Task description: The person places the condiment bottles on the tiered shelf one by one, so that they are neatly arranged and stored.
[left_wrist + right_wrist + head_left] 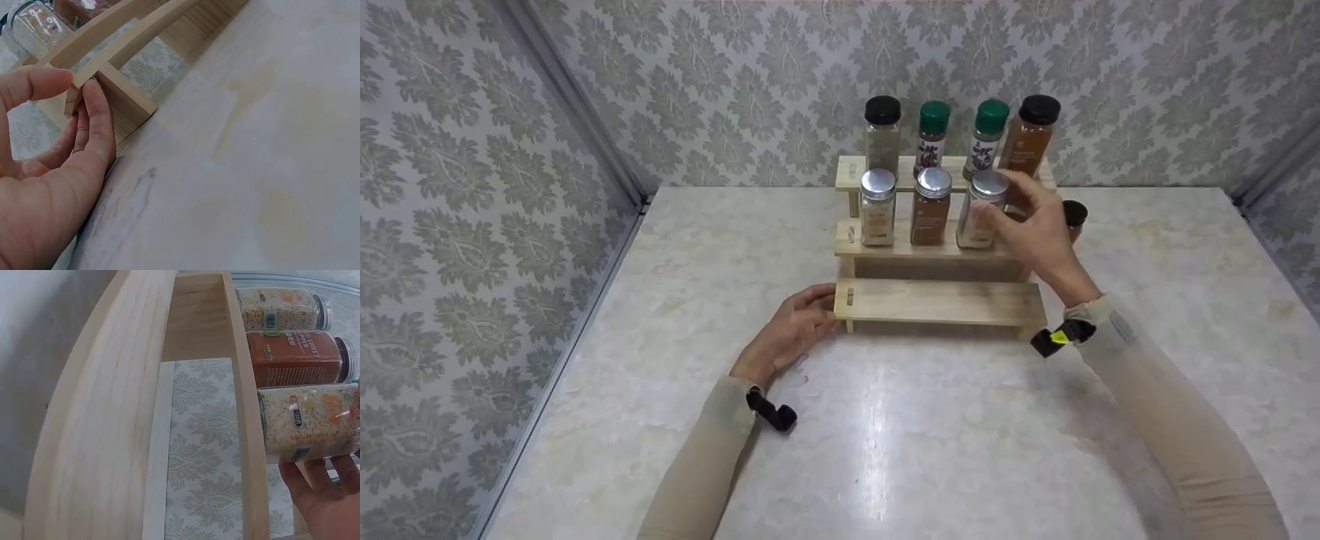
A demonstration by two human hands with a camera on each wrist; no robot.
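A three-tier wooden spice rack [941, 302] stands on the table. My left hand [791, 330] grips the left end of its lowest shelf, with the thumb [53, 82] at the upper edge and the fingers underneath. On the middle shelf, my right hand [1039, 232] holds a silver-capped glass jar of pale granules [304, 422]. To its left are a red sweet pepper jar [295, 357] and another jar of pale granules [877, 214]. Behind my right hand, a dark-capped jar [1075, 213] is mostly hidden.
The top shelf carries two black-capped jars, one pale [883, 142] and one orange-brown [1026, 146], with two green-capped bottles [934, 135] between them. Patterned wall panels [780, 82] rise behind and left of the marbled table [960, 450].
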